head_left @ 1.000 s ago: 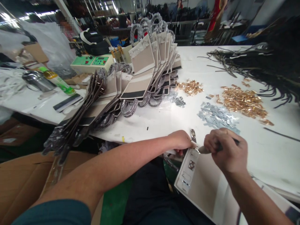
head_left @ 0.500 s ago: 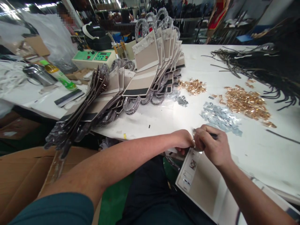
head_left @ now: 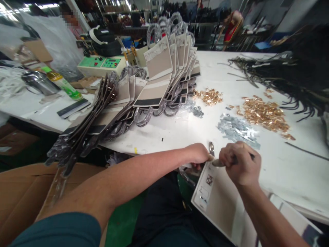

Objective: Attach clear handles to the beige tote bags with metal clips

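Observation:
My left hand (head_left: 197,154) is closed on the upper corner of a beige bag panel (head_left: 226,195), which lies tilted across the table's front edge over my lap. Cut-outs and a small metal fitting line the panel's pale border. Just beyond the left fingertips stands a small shiny metal clasp piece (head_left: 211,148). To the right, my right hand (head_left: 240,163) is closed around a dark-handled tool (head_left: 252,156); its fingers hide most of it. A blurred greyish piece (head_left: 218,163) shows between the two hands, and its kind is unclear.
Beige bag pieces (head_left: 154,91) with plastic-wrapped handles are stacked left of centre. Beyond my hands lie grey metal plates (head_left: 238,128) and gold-coloured fittings (head_left: 267,115). Black cords (head_left: 295,79) cover the right side. A bottle (head_left: 63,84) and a cardboard box (head_left: 23,192) are left.
My right hand has pulled right, away from my left hand, with the tool in it. The clasp piece now shows more fully between them. The left hand keeps its hold on the panel.

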The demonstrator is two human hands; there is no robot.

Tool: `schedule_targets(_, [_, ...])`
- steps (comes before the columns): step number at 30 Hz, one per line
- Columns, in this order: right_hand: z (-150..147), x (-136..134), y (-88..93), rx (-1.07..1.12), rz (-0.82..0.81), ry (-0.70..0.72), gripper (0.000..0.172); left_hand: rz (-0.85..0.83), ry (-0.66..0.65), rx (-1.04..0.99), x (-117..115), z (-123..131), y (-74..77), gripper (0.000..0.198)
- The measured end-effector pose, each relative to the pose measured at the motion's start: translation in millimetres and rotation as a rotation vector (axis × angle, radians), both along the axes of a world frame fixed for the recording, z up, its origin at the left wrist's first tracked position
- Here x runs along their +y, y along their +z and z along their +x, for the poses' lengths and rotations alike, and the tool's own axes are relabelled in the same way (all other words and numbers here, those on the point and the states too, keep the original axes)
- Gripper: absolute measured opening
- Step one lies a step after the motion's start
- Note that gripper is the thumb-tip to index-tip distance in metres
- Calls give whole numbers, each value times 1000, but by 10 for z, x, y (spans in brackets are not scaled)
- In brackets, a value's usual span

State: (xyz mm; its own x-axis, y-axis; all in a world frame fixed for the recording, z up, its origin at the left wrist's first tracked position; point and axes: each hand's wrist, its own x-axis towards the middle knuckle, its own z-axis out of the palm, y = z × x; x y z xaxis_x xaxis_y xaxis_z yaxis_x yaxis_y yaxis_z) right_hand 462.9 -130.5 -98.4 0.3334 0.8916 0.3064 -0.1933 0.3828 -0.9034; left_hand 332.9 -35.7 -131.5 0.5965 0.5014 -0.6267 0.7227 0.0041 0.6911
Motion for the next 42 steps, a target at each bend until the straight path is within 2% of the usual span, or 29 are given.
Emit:
schedule_targets(2, [-7,10,-22,27,-32,30,41,-7,3,-3,-3,-2,16,34])
schedule_targets(6, [-1,30,11,56,80,-9,37,-30,26,-39,2,5,-10,33])
schedule_targets(11, [3,47,-48,32,-56,10,40,-65,48,-52,3,6,-37,31])
schedule_targets(15, [-4,62,-66,55,53,28,38,-72,67,-80,-6,7,-17,31])
schedule_targets(17, [-9,72,-76,64,23,33,37,-79,75,-75,-10,8,-12,30])
schedule_targets(20, [11,65,-99,28,-40,42,38,-117,103,-61,2,5,-29,31])
schedule_targets(23, [52,20,-138,18,12,8,39,-126,138,-64,32,2,-52,30])
schedule_targets(26, [75,-65,-176,-135,-87,-46,41,-97,137,-59,18,6,-11,30])
schedule_targets(28, [99,-133,-156,-290,-190,-83,41,-54,110,-46,-25,2,55,39])
schedule_targets(32, [281,-312,-11,-503,-296,-168,40,83,18,-65,-55,-34,166,64])
schedule_targets(35, [535,-598,27,-638,-403,-256,20,189,-50,-140,-89,-41,291,71])
schedule_targets(36, [631,-726,8,-673,-438,-277,19,248,-83,-182,-133,-31,371,69])
schedule_targets(37, [730,-862,-23,-701,-472,-285,26,338,-135,-224,-195,-12,474,65])
schedule_targets(39, [927,-1141,-93,-737,-522,-262,35,599,-275,-300,-359,59,730,56])
schedule_targets(42, [1184,-1536,-102,-733,-528,-252,30,945,-461,-355,-613,246,1110,48])
